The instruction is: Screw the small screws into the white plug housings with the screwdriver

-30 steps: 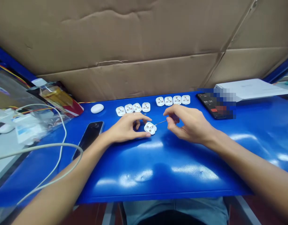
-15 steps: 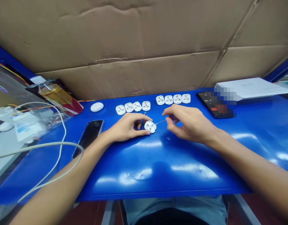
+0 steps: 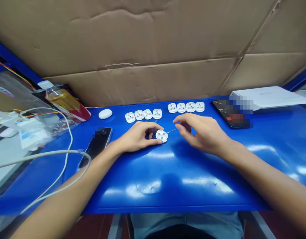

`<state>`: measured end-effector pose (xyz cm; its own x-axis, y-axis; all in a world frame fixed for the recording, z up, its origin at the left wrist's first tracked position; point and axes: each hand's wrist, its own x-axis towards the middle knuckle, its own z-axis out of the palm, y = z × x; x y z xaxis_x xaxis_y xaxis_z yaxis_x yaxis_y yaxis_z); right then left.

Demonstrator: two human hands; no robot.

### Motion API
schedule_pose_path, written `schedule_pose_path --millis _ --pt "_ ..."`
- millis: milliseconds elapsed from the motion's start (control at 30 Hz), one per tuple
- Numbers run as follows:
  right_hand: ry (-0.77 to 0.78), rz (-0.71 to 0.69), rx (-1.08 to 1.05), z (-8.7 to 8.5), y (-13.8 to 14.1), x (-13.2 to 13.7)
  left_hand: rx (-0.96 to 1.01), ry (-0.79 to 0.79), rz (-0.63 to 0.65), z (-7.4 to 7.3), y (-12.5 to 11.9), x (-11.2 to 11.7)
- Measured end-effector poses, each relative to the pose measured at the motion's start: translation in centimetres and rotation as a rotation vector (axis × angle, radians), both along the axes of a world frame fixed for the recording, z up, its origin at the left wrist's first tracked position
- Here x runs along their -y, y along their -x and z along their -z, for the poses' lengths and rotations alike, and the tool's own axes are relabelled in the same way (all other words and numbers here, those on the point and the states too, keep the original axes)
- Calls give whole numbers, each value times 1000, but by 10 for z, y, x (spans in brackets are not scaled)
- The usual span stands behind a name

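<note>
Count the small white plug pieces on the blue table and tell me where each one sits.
9. Four in a back-left row, four in a back-right row, and one white plug piece held by the left hand. The hands may hide others.

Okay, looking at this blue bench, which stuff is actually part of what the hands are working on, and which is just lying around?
In use: white plug piece pinched by the left hand; thin metal tool in the right hand; two rows of matching white pieces.

Lying about: two phones, white oval case, cable, white box.
</note>
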<state>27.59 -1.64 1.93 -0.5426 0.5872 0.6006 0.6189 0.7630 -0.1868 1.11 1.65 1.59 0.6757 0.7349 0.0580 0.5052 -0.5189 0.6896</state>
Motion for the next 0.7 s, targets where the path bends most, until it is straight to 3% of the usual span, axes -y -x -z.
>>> schedule_pose_path --millis 233,600,700 --pt "47 -80 71 -6 -4 1 -3 -6 30 3 1 0" --pt "186 -129 172 -22 0 10 -11 11 79 -4 7 -3" --pt "141 -121 181 -19 0 10 -32 36 66 -5 6 -2"
